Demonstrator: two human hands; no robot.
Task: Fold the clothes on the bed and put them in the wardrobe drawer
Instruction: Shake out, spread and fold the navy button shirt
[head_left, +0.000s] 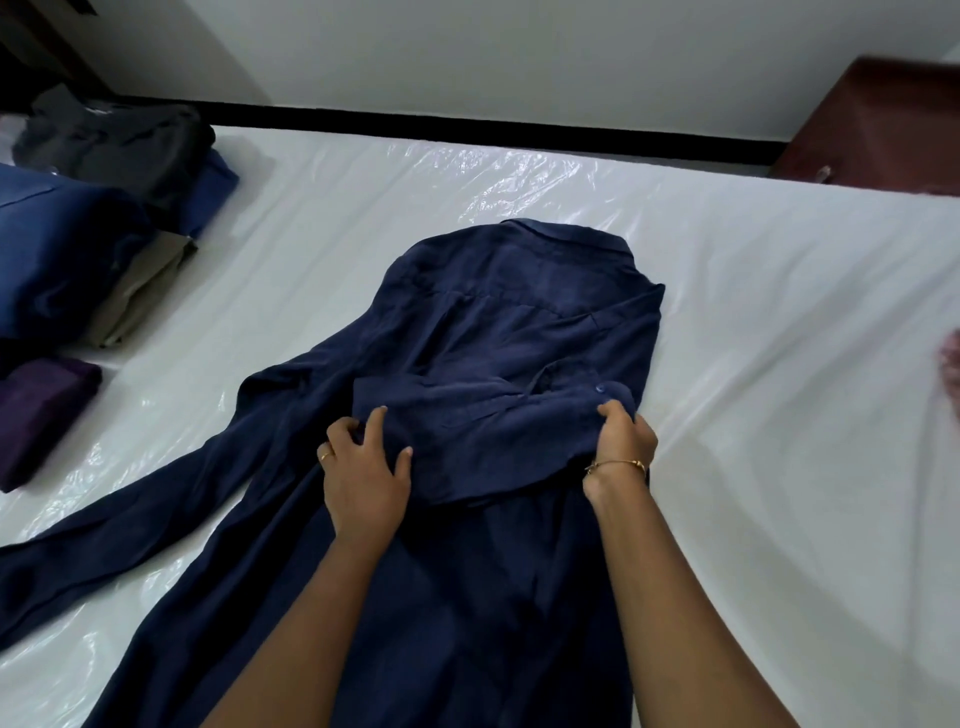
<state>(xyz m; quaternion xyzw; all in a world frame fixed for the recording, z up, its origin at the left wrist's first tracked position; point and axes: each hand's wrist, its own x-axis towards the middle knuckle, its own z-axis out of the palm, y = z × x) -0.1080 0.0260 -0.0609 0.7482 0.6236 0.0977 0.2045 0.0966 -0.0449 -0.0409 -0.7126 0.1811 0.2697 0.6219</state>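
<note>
- The bed (727, 270) fills most of the view, its white surface covered in shiny, wrinkled clear plastic.
- A navy long-sleeved shirt (519, 322) lies back-up in the middle of the bed, collar pointing away from the person, body running toward the bottom edge of the view. One sleeve (130, 519) stretches out flat to the left; the other is folded across the back.
- A pile of folded clothes (88, 234) sits at the left edge of the bed, well apart from the shirt: dark grey and blue pieces on top, a beige one beneath, and a purple garment (41, 415) nearer the person.
- A dark wooden cabinet (878, 119) stands past the bed's far right corner.
- The left hand (363, 467) rests on the folded-over sleeve, fingers (375, 423) spread and lightly curled into the cloth, a ring on one finger.
- The right hand (623, 441) grips the cuff end of that sleeve, fingers curled round the cloth beside a blue button (601, 387); a thin gold bracelet (618, 464) circles the wrist.
</note>
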